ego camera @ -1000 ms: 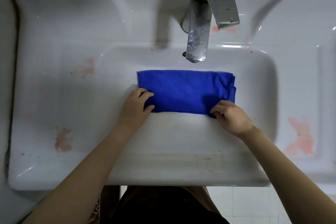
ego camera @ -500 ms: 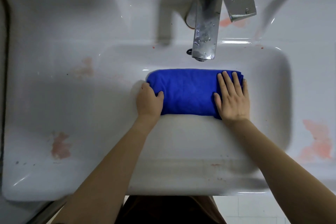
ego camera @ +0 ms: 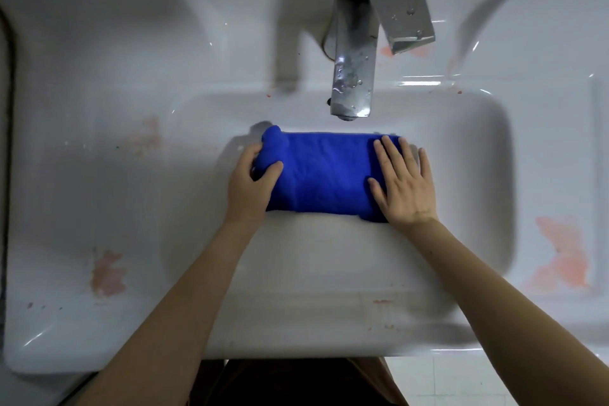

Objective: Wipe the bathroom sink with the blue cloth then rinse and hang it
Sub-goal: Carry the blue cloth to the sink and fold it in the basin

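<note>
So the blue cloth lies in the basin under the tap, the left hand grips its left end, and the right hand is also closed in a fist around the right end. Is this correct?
Not quite. In the head view the right hand lies flat and open, fingers spread, on the right end of the blue cloth. The rest holds: the left hand grips the left end, in the basin under the tap.

A household bathroom, seen from directly above a white ceramic washbasin with a rectangular bowl and broad flat ledges on either side. A chrome mixer tap, beaded with water droplets, juts over the bowl. Pinkish-orange stains mark the glazed ledges. Pale floor tiles show below the basin's front edge, at the person's feet.
</note>
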A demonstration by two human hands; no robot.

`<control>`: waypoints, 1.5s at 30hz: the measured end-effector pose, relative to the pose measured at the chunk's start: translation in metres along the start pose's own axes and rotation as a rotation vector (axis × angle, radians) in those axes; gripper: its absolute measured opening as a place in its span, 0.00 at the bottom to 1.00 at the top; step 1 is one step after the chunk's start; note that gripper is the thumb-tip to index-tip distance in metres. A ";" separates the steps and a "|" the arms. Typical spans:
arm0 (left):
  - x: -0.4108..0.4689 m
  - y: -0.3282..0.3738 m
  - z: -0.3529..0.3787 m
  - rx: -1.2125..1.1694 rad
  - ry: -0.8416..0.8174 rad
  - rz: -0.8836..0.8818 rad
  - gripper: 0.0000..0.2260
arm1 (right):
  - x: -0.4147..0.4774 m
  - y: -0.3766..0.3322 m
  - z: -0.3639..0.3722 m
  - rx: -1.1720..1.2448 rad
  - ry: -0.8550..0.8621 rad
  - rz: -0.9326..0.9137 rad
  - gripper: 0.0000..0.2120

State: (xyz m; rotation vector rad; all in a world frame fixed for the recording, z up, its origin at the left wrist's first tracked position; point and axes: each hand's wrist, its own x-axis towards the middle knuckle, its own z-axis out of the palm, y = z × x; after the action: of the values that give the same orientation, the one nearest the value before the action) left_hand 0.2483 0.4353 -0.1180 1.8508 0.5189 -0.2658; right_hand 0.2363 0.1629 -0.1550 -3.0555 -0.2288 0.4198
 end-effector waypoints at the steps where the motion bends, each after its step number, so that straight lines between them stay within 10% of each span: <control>1: -0.004 0.007 0.008 -0.029 -0.022 0.025 0.09 | -0.003 0.007 -0.004 -0.025 0.002 0.014 0.31; 13: -0.018 0.025 0.146 0.372 -0.325 0.227 0.25 | -0.018 0.049 -0.004 -0.165 0.064 0.023 0.34; 23: -0.016 0.022 0.122 0.441 -0.591 0.365 0.18 | -0.018 0.050 -0.001 -0.168 0.059 0.024 0.34; 29: -0.012 0.007 0.095 0.474 0.037 0.167 0.14 | -0.019 0.048 -0.004 -0.175 0.068 0.024 0.33; 33: -0.008 0.008 0.106 0.368 -0.114 -0.014 0.14 | -0.019 0.048 -0.003 -0.178 0.087 0.025 0.33; 39: -0.016 0.003 0.078 0.223 -0.032 0.261 0.07 | -0.019 0.046 -0.006 -0.155 0.117 0.016 0.32; 45: -0.007 -0.017 0.045 0.268 -0.053 0.017 0.08 | -0.016 0.043 -0.005 -0.169 0.142 0.012 0.31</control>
State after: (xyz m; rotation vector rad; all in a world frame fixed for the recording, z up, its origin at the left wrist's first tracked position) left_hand 0.2376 0.3962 -0.1438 2.1006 0.4476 -0.3878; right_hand 0.2280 0.1175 -0.1490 -3.2352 -0.2512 0.1919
